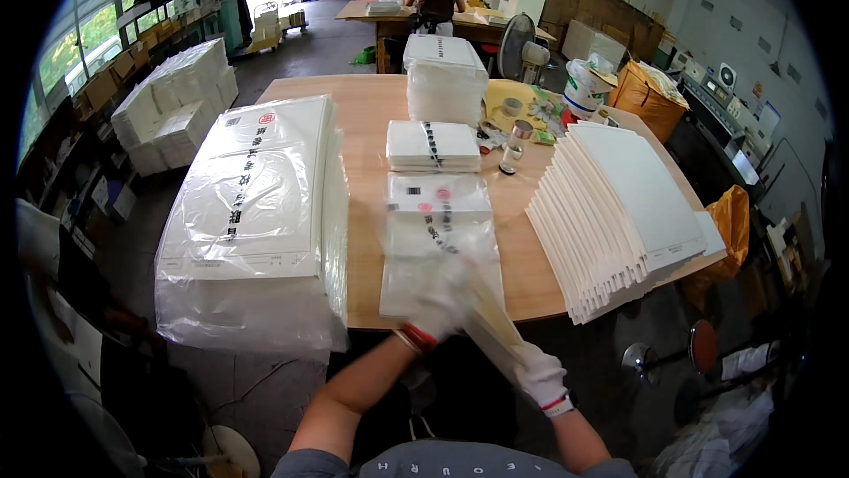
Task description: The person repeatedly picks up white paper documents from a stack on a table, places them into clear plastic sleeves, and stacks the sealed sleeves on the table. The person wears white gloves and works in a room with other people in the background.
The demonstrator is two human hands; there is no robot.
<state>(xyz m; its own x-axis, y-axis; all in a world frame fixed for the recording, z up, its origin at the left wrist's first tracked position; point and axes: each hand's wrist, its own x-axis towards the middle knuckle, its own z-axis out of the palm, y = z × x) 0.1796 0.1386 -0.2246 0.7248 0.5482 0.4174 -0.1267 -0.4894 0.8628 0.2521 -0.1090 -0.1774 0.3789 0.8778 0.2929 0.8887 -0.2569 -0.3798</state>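
Observation:
Both my hands wear white gloves with red cuffs. My left hand (439,305) is blurred with motion at the near table edge, gripping the open end of a clear plastic bag (435,244) that lies flat on the wooden table (371,115). My right hand (537,374) sits lower, below the table edge, holding a thin stack of cream paper sheets (489,323) whose top end reaches the bag's mouth. Beyond the bag lie two bagged white packs (432,144) with dark printed strips.
A tall wrapped pile of large white sheets (256,213) fills the table's left. A fanned stack of white booklets (610,213) lies at right. A taller white stack (445,80), tape rolls and a small jar (513,146) stand farther back. A person (438,0) works at a distant table.

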